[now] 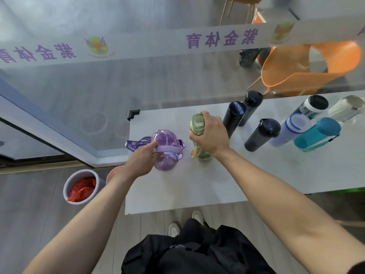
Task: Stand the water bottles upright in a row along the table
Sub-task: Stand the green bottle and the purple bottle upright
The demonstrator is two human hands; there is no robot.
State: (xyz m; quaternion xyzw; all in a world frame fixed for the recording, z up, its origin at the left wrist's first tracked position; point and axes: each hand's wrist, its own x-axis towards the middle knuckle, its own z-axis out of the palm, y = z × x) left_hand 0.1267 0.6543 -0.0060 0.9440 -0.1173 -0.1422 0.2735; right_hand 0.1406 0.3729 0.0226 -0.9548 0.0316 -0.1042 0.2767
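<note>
purple bottle (pixel 165 141) and green bottle (pixel 196 123) both in hand, upright on the table (pixel 177 194)
curls the left hand (pixel 138 161) round the purple bottle's handle (pixel 169 149), just left of the green bottle; closes the right hand (pixel 212 133) over the green bottle's lid. risks: nudging the black bottle (pixel 234 117) just right of the green bottle with the right wrist, or tipping the purple one by snagging its strap (pixel 134 145) on release.

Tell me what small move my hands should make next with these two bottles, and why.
Probably let go of both. The left hand grips the purple bottle by its handle, the right hand holds the green bottle by its top; both look upright on the table, beside the standing dark bottles.
</note>
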